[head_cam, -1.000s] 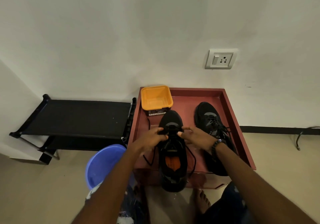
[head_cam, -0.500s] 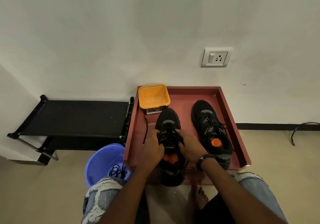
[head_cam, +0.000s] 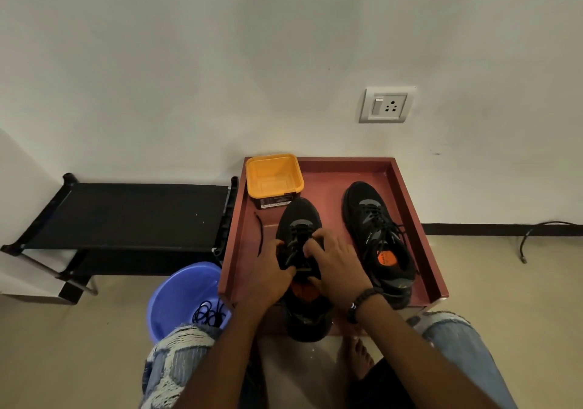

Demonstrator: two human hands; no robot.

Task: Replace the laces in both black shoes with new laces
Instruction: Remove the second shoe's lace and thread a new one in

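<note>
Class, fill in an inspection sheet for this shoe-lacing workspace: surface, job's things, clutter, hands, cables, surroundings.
Surface: red tray on the floor.
Job's things: left shoe being laced, heel overhanging the tray edge; right shoe laced, beside it.
Clutter: yellow tub on the tray; blue bucket holding black laces.
Hands: left hand and right hand both on the left shoe.
Cables: black cable on the floor.
Surroundings: wall socket; black rack.
</note>
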